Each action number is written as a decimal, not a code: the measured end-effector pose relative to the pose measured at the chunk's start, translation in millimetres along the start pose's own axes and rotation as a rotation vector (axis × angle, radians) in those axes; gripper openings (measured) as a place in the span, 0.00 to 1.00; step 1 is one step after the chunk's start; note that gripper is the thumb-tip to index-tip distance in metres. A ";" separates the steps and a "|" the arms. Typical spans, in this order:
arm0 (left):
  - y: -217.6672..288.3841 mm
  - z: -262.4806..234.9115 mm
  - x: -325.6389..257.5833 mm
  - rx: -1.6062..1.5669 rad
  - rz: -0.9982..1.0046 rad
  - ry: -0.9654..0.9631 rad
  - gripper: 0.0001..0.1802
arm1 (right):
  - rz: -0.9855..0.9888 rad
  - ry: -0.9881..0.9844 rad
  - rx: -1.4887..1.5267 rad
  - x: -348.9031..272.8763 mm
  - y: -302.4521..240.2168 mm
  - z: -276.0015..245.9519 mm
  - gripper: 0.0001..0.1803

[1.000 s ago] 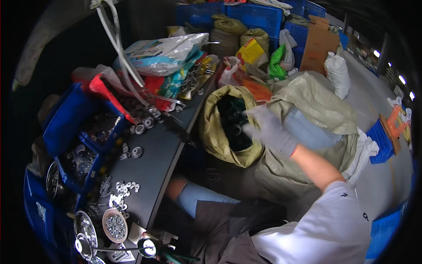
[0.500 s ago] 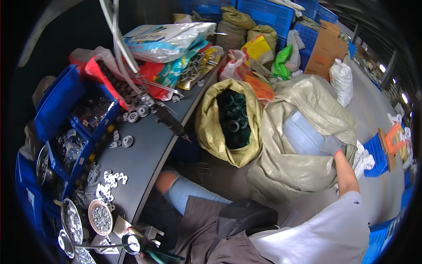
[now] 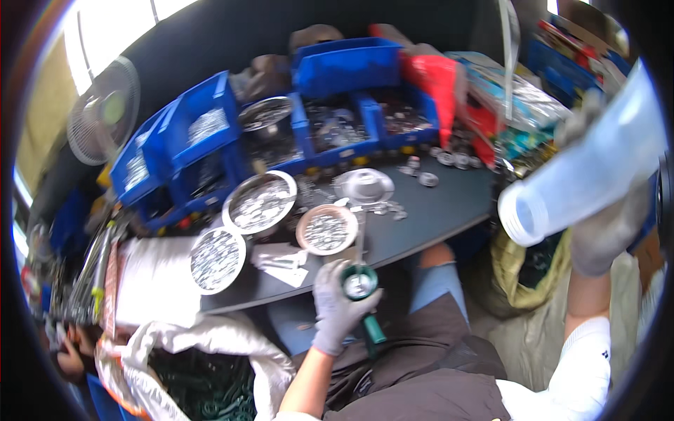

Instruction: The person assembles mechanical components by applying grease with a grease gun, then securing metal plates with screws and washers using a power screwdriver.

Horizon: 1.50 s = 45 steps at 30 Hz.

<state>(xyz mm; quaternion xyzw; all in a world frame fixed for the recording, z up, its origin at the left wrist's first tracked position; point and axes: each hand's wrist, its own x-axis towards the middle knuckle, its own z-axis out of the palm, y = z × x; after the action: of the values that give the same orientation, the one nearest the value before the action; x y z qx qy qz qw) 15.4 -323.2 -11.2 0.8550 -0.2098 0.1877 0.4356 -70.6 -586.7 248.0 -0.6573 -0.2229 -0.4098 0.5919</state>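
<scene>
My left hand (image 3: 338,307), in a grey glove, grips a green round part with a green handle (image 3: 361,288) at the near edge of the dark table (image 3: 421,217). My right hand (image 3: 604,224), also gloved, holds a large translucent plastic bottle (image 3: 586,168) raised at the right, its open mouth pointing toward me and to the left. Round metal bowls of small silvery parts (image 3: 326,228) sit just beyond my left hand.
Blue bins (image 3: 203,133) of metal parts line the back of the table. A fan (image 3: 105,109) stands at the far left. A white sack of dark green parts (image 3: 203,365) lies lower left, a yellowish sack (image 3: 526,274) lower right. Red bags (image 3: 435,77) sit behind.
The view has swung from the sacks on the right to the table. My right hand now holds the plastic bottle raised high. My left hand with the green part has come into view.
</scene>
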 end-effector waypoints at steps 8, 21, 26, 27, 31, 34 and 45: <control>0.4 -10.9 -5.6 0.004 0.026 0.001 0.40 | 0.488 -0.769 0.286 51.5 77.2 156.7 0.18; 31.7 -37.7 21.4 -0.310 -0.008 -0.166 0.38 | 0.742 -0.207 0.652 -80.4 135.5 140.8 0.28; 67.5 -58.9 48.4 -1.082 -0.376 -0.718 0.46 | 0.590 -0.246 0.835 -54.1 105.5 118.6 0.35; 71.3 -66.5 51.0 -1.159 -0.425 -0.877 0.47 | 0.463 -0.445 1.025 -48.5 108.1 114.7 0.34; 73.1 -56.7 27.1 -0.873 -0.027 -0.776 0.46 | 0.592 -0.601 1.494 -59.1 96.4 117.7 0.29; 83.0 -58.9 45.1 -0.433 -0.177 -0.424 0.46 | 0.609 -0.162 1.082 -81.8 127.4 111.6 0.30; 43.8 -89.7 7.4 0.289 0.138 0.219 0.31 | 0.561 0.382 -0.533 -150.2 203.9 -124.4 0.12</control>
<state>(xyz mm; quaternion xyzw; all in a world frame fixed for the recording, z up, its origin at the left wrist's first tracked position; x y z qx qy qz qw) -13.6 -274.1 71.1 0.8667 -0.1899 0.3373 0.3147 -31.0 -718.2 1.5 -0.7347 0.1917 -0.3907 0.5204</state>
